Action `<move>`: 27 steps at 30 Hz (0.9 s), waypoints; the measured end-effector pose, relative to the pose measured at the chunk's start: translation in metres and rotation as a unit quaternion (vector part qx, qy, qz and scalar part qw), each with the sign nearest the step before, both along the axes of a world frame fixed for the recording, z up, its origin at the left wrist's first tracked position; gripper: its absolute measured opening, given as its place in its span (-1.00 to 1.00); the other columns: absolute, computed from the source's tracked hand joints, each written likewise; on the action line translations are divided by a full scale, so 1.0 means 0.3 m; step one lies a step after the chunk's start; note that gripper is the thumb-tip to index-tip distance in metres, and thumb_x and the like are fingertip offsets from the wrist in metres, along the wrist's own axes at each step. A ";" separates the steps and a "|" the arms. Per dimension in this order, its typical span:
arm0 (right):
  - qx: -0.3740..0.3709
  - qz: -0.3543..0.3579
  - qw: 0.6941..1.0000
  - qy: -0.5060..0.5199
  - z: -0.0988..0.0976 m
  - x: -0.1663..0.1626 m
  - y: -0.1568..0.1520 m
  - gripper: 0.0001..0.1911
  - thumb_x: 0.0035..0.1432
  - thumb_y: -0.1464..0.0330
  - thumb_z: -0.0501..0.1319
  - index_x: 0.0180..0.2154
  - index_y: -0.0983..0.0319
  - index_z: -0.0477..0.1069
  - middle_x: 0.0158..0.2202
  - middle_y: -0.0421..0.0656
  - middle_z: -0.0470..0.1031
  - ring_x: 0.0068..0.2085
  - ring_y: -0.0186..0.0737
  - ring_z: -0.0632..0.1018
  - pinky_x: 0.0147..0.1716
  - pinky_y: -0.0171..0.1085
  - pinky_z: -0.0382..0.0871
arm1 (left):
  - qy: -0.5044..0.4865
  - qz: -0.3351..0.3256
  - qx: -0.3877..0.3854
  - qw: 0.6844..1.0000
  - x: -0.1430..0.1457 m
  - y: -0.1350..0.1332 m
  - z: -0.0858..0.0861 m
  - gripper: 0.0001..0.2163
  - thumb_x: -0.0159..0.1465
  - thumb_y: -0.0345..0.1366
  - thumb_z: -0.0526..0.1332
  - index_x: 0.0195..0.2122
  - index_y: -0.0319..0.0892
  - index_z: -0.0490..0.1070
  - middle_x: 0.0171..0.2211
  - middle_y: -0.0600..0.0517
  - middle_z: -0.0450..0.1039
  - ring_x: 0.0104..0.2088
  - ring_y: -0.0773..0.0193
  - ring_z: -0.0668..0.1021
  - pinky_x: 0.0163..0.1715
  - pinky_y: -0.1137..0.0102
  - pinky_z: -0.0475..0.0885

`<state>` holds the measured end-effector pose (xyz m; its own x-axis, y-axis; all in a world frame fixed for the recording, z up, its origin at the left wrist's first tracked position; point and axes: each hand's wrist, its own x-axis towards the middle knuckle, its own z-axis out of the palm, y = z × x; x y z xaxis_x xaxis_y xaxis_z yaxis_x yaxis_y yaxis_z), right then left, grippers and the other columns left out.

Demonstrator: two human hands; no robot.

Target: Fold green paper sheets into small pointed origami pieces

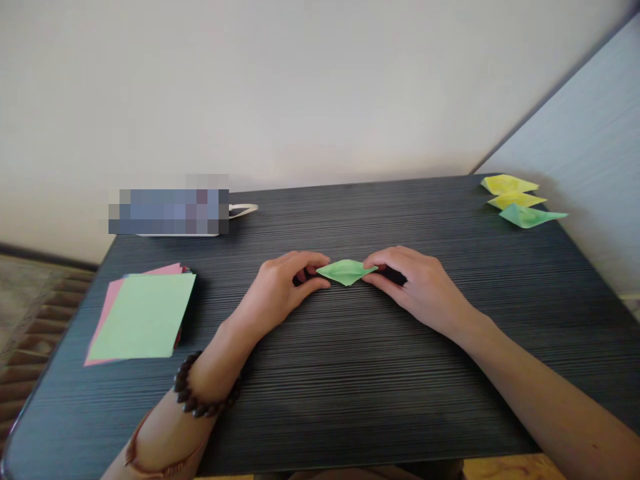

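Over middle of surface, we've green folded paper by its ends: left hand, right hand, each grip clamped on one tip. Uneven tug, we reckon, could tear tips or skew folds.

- Between your left hand and right hand, the folded green paper bars the gap.
- On your side of it, the dark tabletop lies bare between your forearms.
- Beyond it, you can pass over bare surface to the wall.
- On your left, the paper stack, pixelated object and white cable stand in your way.
- At your far right, yellow folded papers and a blue-green one crowd the back corner.
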<state>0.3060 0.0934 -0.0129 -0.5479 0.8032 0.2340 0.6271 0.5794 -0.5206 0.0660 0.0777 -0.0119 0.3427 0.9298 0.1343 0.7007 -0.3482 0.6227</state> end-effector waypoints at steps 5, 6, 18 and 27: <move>-0.017 -0.063 0.998 0.014 0.000 0.000 0.000 -0.78 0.11 0.32 0.27 -0.16 0.19 0.43 -0.27 -0.19 0.54 -0.29 -0.24 0.53 -0.23 -0.23 0.38 | -0.021 0.002 0.018 1.000 -0.006 0.006 0.002 -0.84 0.21 -0.25 0.26 -0.19 -0.08 0.54 -0.29 0.12 0.59 -0.35 0.34 0.58 -0.31 0.48 0.41; -0.021 -0.080 0.996 0.018 0.002 0.001 0.001 -0.77 0.09 0.31 0.29 -0.17 0.18 0.44 -0.27 -0.20 0.55 -0.29 -0.24 0.53 -0.24 -0.23 0.39 | -0.028 0.007 0.019 0.999 -0.006 0.005 0.001 -0.83 0.21 -0.26 0.27 -0.18 -0.09 0.54 -0.28 0.11 0.60 -0.34 0.33 0.59 -0.30 0.48 0.41; 0.031 -0.051 0.998 0.011 0.011 0.006 0.002 -0.90 0.16 0.33 0.23 -0.31 0.12 0.54 -0.29 -0.28 0.62 -0.30 -0.24 0.58 -0.23 -0.22 0.37 | -0.069 -0.016 -0.022 0.997 -0.031 0.015 0.008 -0.82 0.22 -0.28 0.24 -0.15 -0.06 0.54 -0.19 0.10 0.58 -0.19 0.21 0.61 -0.15 0.37 0.50; 0.065 -0.016 0.997 0.026 -0.002 -0.005 -0.007 -0.89 0.19 0.33 0.21 -0.29 0.14 0.52 -0.29 -0.27 0.62 -0.31 -0.27 0.58 -0.23 -0.22 0.36 | -0.079 -0.059 0.023 0.995 -0.011 0.009 -0.008 -0.84 0.24 -0.34 0.22 -0.19 -0.06 0.55 -0.18 0.08 0.58 -0.16 0.24 0.60 -0.13 0.38 0.50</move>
